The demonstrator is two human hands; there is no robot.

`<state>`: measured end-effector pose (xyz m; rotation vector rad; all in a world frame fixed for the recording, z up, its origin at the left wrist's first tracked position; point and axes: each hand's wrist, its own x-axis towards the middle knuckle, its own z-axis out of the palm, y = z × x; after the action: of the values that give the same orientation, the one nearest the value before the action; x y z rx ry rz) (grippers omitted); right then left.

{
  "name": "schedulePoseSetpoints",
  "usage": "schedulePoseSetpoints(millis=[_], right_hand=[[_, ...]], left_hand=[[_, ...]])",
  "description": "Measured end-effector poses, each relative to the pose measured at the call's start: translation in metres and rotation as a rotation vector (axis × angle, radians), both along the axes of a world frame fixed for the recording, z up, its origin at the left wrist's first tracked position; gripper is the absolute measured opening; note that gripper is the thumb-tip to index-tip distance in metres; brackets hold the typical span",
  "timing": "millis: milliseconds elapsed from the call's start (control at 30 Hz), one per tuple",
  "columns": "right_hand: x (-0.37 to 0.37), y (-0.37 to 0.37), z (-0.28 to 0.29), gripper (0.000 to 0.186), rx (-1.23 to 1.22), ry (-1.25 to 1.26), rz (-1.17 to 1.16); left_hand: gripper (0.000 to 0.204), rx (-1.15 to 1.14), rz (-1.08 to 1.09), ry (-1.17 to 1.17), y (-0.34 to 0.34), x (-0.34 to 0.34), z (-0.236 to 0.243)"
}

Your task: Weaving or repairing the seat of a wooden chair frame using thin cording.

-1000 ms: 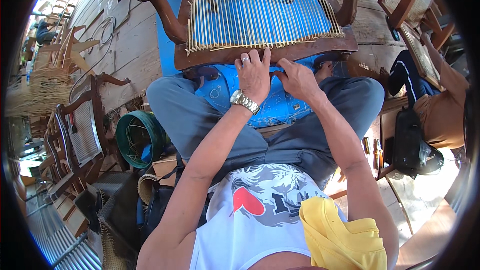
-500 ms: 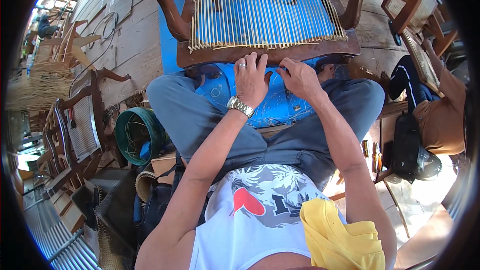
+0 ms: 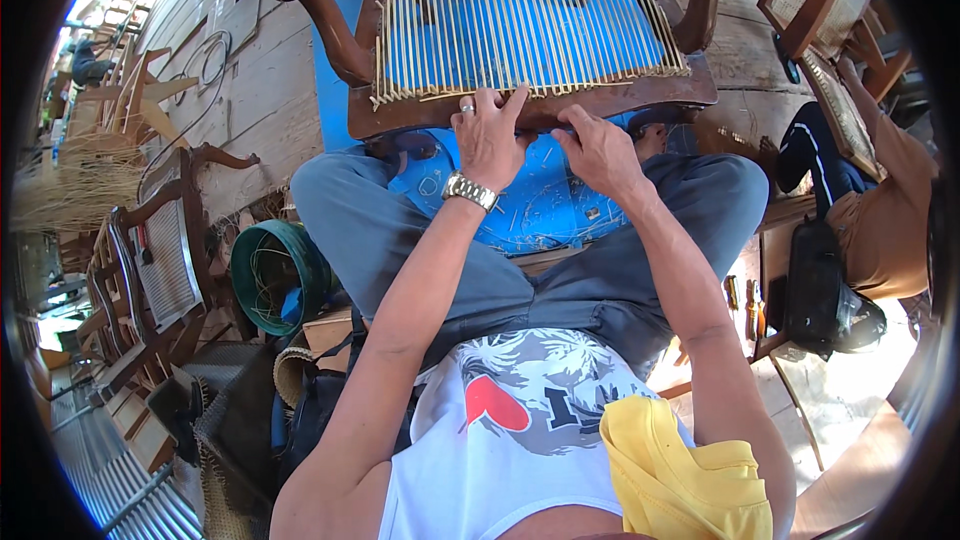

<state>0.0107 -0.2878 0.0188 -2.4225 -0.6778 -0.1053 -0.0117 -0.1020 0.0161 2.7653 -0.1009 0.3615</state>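
Observation:
A dark brown wooden chair frame (image 3: 420,118) stands before me, its seat strung with pale cane strands (image 3: 530,30). They run from back to front and end in a row along the front rail. My left hand (image 3: 490,145), with a ring and a metal watch, lies over that rail. Its fingers are apart, and their tips touch the rail by the strand ends; the thumb is partly hidden. Close to the right, my right hand (image 3: 605,155) is at the rail's near edge with curled fingers, thumb close to the index finger. Anything between them is too small to make out.
A blue sheet (image 3: 540,205) with cane scraps lies under the chair. To my left stand a green bucket (image 3: 275,275), another caned chair (image 3: 165,250) and a bundle of loose cane (image 3: 85,175). At the right, another person (image 3: 880,230) sits by a caned chair frame (image 3: 840,120).
My left hand has shifted slightly left and up onto the strand ends, its fingers spreading. My right hand stays near the rail, its thumb and index finger slightly farther apart. The chair has shifted slightly left in view.

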Motion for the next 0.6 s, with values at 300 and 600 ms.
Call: schedulePoseSetpoints(millis=[300,600], right_hand=[[0.002,0.019,0.0,0.071,-0.228,0.11,-0.035],[0.005,0.018,0.003,0.065,-0.313,0.089,-0.042]], left_hand=[[0.059,0.004,0.004,0.093,-0.001,0.006,0.004],[0.059,-0.018,-0.031,0.119,0.005,0.009,0.006]])
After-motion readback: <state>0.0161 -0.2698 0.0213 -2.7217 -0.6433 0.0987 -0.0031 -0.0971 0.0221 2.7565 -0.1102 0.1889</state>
